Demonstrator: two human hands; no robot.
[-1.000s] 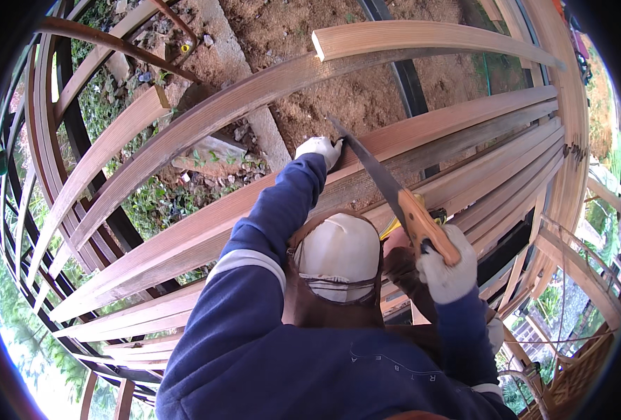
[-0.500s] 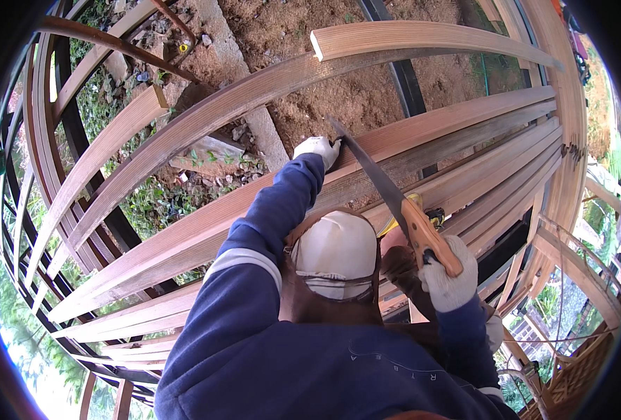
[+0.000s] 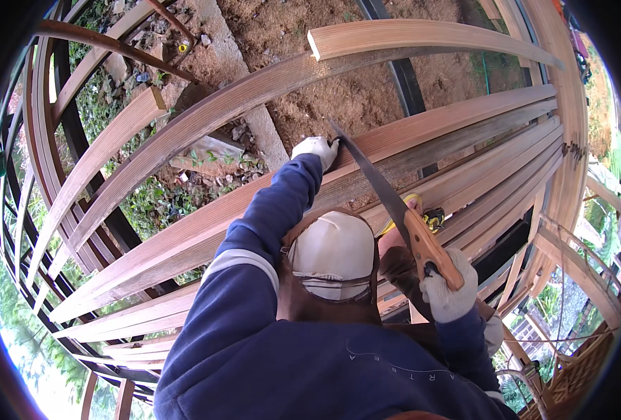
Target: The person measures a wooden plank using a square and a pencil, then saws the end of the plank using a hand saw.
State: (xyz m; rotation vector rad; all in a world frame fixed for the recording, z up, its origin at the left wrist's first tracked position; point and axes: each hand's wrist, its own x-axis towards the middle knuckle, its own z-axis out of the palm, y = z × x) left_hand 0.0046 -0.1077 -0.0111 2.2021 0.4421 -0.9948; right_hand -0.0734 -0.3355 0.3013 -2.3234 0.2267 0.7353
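Observation:
My right hand (image 3: 450, 285), in a white work glove, is closed round the orange-brown wooden handle (image 3: 429, 245) of a handsaw. The saw's dark blade (image 3: 375, 175) slants up and left across a long reddish wooden beam (image 3: 394, 140), its tip reaching past the beam's far edge. My left hand (image 3: 314, 152), also gloved, grips that far edge just left of the blade, its fingers curled and partly hidden. A small dark patch shows between the left fingertips and the blade. Whether the teeth have cut into the wood cannot be made out.
Several parallel beams (image 3: 492, 182) run beside the sawn one. Farther off, a shorter pale beam (image 3: 422, 38) lies over a curved-looking plank (image 3: 205, 119). Dark metal bars (image 3: 406, 84) cross beneath, above bare soil and rubble. A foot in a yellow-and-black sandal (image 3: 433, 219) is near the saw.
The saw and my right hand have shifted very slightly down and toward me. My left hand keeps its hold on the beam, almost unmoved.

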